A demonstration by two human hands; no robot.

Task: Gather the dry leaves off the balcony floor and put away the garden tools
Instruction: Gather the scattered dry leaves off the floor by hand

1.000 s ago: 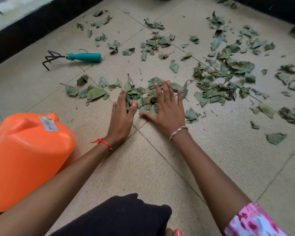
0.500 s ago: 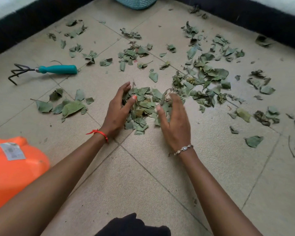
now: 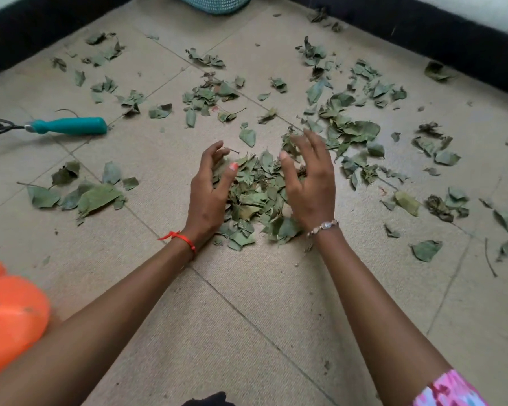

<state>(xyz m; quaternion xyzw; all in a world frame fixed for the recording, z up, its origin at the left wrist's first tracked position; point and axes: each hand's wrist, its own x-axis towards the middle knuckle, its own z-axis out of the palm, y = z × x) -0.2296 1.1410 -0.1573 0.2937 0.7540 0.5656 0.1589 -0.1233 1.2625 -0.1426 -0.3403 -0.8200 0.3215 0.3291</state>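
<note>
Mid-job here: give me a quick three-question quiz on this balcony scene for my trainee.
1. True or false: the teal-handled hand rake with black prongs lies on the beige tiled floor, touched by neither hand.
2. What lies between the left hand and the right hand? A) a heap of dry green leaves B) the hand rake C) bare tile only.
3. Fill in: the orange plastic container sits at the view's lower ___ corner.
Key: 1 true; 2 A; 3 left.
</note>
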